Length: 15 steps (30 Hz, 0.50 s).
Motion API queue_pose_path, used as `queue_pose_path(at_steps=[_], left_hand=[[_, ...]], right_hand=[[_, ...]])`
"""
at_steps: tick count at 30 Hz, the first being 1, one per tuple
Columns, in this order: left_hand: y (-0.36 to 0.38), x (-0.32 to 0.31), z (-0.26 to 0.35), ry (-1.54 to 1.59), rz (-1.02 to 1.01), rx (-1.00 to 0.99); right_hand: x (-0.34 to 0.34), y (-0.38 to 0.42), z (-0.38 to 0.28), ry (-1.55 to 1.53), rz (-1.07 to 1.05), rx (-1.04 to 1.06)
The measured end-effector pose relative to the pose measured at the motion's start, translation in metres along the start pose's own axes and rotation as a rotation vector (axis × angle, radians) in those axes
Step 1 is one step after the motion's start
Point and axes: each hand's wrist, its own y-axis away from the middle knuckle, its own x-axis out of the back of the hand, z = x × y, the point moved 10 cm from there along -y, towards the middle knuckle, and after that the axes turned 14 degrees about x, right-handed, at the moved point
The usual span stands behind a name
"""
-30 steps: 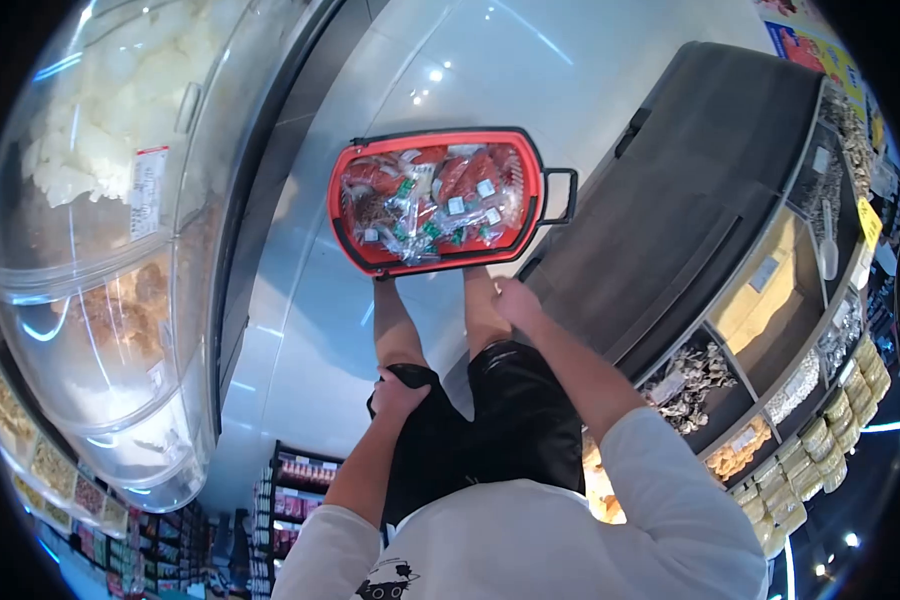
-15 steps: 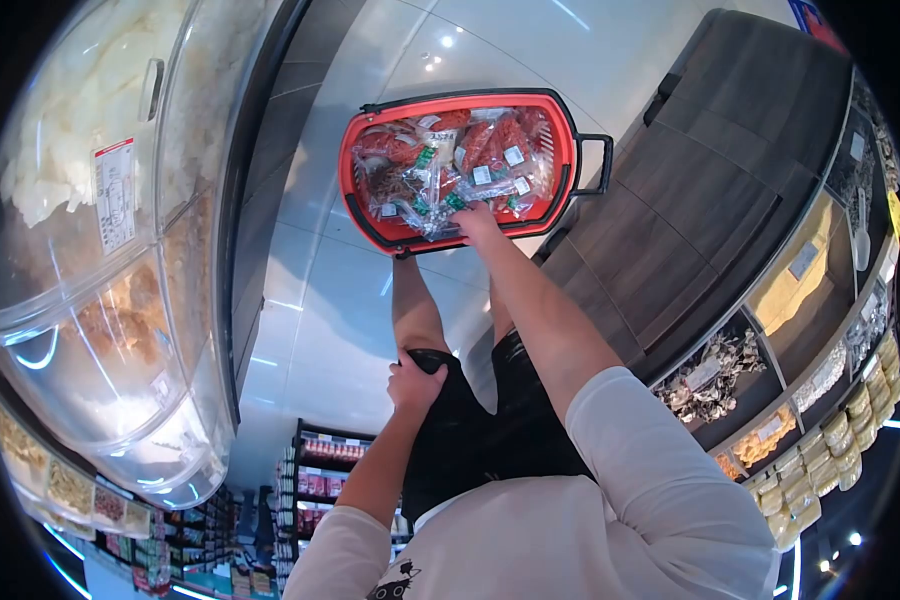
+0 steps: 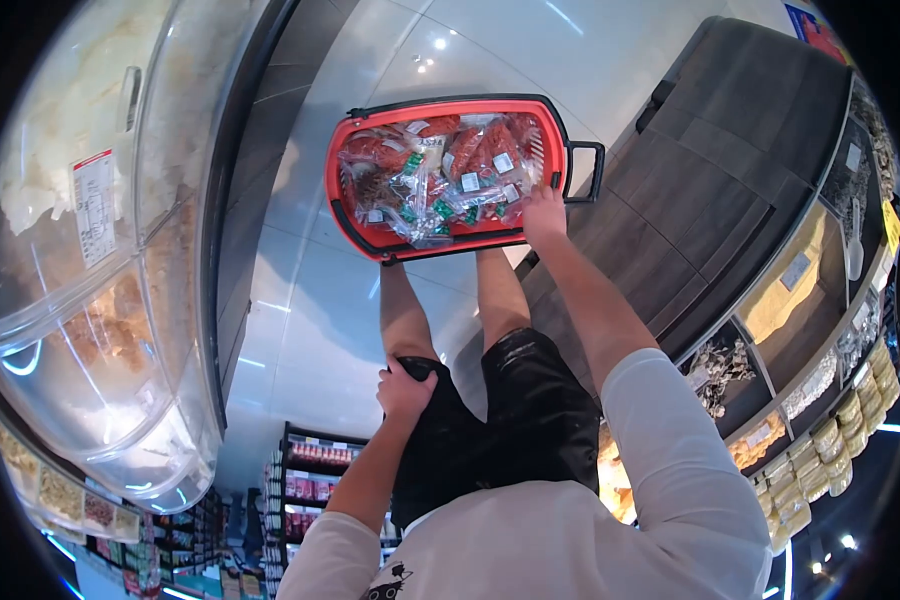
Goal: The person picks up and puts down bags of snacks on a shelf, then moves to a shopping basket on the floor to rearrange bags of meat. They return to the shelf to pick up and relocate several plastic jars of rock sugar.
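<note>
A red shopping basket [image 3: 335, 190] with black trim stands on the floor in front of my feet. Inside it lie clear plastic bags [image 3: 475, 165] of reddish and brownish dried food, with white labels and green print. My right hand [image 3: 545, 217] is closed over the basket's near right corner, beside the bags; its fingertips are partly hidden. Folded outward on the right is the basket's black handle [image 3: 597, 172]. My left hand [image 3: 406, 392] is closed against my left thigh, at the hem of the black shorts [image 3: 540, 410].
To the left is a clear display case [image 3: 110, 310] with pale dried goods and a price label [image 3: 94, 208]. A dark wood-panelled counter [image 3: 710, 130] on the right carries bins of dried goods. Shelves of packaged goods [image 3: 315, 485] appear at the lower left.
My right hand has moved off the bags to the right, onto the basket's near right corner. The basket appears slightly farther left in view. My left hand stays at my thigh.
</note>
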Motion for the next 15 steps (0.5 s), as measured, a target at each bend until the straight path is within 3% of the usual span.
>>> queue_pose_path(at_steps=[2, 4, 9, 12, 15], left_hand=[[0.000, -0.001, 0.004, -0.014, 0.007, 0.007], [0.003, -0.002, 0.008, -0.026, 0.027, 0.001], [0.002, -0.007, 0.011, -0.054, 0.022, 0.008], [0.006, -0.002, 0.016, -0.058, 0.025, 0.014], [0.008, 0.002, 0.018, -0.063, 0.022, 0.035]], right_hand=[[-0.013, -0.014, -0.014, 0.595, -0.091, 0.248], [-0.021, -0.028, -0.004, 0.742, -0.041, 0.200], [-0.034, -0.047, -0.006, 0.699, -0.213, 0.287], [-0.058, -0.065, -0.004, 0.610, -0.229, 0.233], [-0.048, -0.065, -0.001, 0.617, -0.235, 0.381]])
